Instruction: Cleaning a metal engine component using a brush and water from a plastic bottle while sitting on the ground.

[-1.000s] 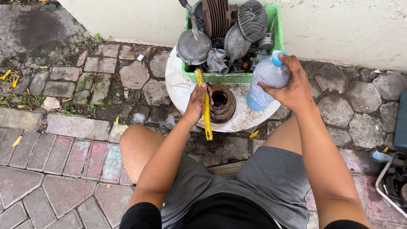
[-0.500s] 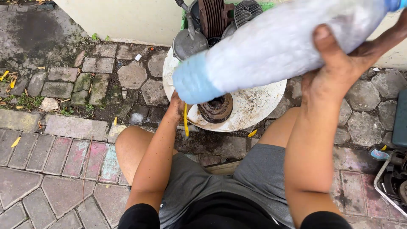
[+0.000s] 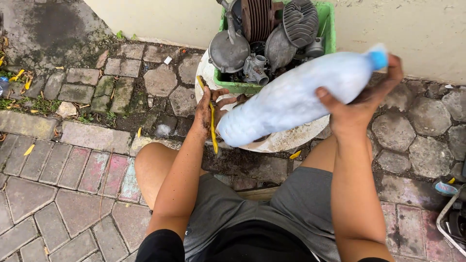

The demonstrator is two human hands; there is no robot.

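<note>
Plastic bottle [image 3: 296, 97] being gripped mid-body by right hand [image 3: 357, 104] (light, squashy, likely slippery) | yellow brush [image 3: 212, 123] being clasped by left hand [image 3: 208, 112]

Soft, even daylight falls on my work, with hardly any shadows. My bottle [image 3: 296, 97] is motion-blurred; the paving stays sharp.

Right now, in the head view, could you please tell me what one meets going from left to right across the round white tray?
Left hand gripping the yellow brush → tilted clear plastic bottle with blue cap → right hand, all over the round white tray.
</note>
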